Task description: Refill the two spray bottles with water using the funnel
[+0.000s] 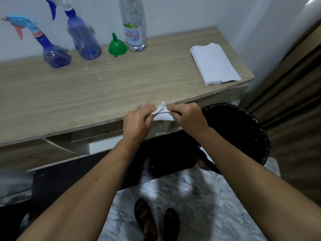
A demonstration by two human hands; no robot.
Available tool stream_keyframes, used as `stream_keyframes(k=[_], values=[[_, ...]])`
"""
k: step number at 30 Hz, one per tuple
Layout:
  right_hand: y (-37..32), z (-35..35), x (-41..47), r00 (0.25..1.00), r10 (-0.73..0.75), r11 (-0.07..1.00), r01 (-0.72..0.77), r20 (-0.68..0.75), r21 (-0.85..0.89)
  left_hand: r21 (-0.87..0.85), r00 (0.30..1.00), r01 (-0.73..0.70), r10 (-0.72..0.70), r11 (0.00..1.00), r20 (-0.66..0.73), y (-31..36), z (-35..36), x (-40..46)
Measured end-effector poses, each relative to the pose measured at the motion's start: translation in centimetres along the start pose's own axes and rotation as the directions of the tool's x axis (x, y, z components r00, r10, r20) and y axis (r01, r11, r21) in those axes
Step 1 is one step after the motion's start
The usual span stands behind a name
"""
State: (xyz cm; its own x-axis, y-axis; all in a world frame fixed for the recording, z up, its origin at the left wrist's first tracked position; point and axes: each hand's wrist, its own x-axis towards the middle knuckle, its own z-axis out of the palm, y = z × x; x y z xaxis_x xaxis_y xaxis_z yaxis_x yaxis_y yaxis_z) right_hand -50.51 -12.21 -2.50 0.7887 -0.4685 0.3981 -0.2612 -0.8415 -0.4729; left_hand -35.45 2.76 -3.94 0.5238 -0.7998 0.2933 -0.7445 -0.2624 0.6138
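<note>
Stood at the front edge of the pale wood-grain counter (86, 91), towards its right corner, both hands busy with a small crumpled white tissue (162, 111). Left hand (137, 122) lay with fingers (146, 106) fairly straight, resting flat against the tissue's left side and the counter; right hand (186, 118) had fingers (171, 108) curled and pinched on the tissue's right end. Held nothing of the task's own things in either hand.

Lined up along the far edge, well apart from both hands, towards the far left corner: a translucent blue spray bottle with light-blue and pink trigger (52, 53), a taller translucent blue spray bottle with dark-blue trigger (83, 39), a small green plastic funnel (116, 47) set wide mouth down with spout pointing up, and a clear plastic water bottle labelled Le Minerale (133, 25) just beside the funnel. All upright, long axes vertical. Lay forward and to the left of the fingers, so probably nearer the left hand's reach, funnel and water bottle nearest of the row.

Rested at the far right corner, a folded stack of white paper napkins (214, 63); stood beside the right edge, a black bin (243, 129) just below the right hand. Seemingly called for dropping the tissue first
</note>
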Motion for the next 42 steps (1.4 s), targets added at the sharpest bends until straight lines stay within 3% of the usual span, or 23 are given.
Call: stream_keyframes(k=[3, 12, 16, 21, 26, 32, 37, 42], values=[[0.2, -1.1, -2.6, 0.996, 0.079, 0.996, -0.081, 0.038, 0.042, 0.050, 1.000, -0.010, 0.010, 0.999, -0.009, 1.6, 0.2, -0.8], [5.8, -6.4, -13.1, 0.925, 0.377, 0.925, -0.379, 0.046, 0.040, -0.095, 0.932, -0.072, 0.101, 0.993, 0.347, 6.8, 9.1, -3.4], [8.3, -8.6, -17.4, 0.869, 0.494, 0.869, -0.494, 0.016, 0.004, -0.183, 0.867, -0.169, 0.234, 0.968, 0.440, 9.4, 13.4, -3.0], [10.8, -9.8, -20.8, 0.800, 0.600, 0.796, -0.599, -0.022, -0.081, -0.243, 0.797, -0.274, 0.361, 0.931, 0.484, 11.3, 17.9, -2.1], [12.9, -9.0, -22.2, 0.724, 0.690, 0.720, -0.685, 0.002, -0.111, -0.204, 0.771, -0.276, 0.343, 0.939, 0.537, 11.8, 21.3, -1.7], [13.5, -7.5, -22.7, 0.648, 0.762, 0.647, -0.762, -0.015, -0.022, -0.218, 0.752, -0.223, 0.310, 0.950, 0.581, 10.9, 22.8, -1.4], [12.9, -6.9, -22.5, 0.665, 0.747, 0.665, -0.747, 0.003, 0.017, -0.253, 0.750, -0.199, 0.313, 0.947, 0.582, 10.3, 21.9, -1.7], [11.7, -6.6, -21.9, 0.687, 0.727, 0.687, -0.727, 0.001, 0.023, -0.259, 0.792, -0.178, 0.294, 0.949, 0.535, 9.0, 19.9, -2.4]])
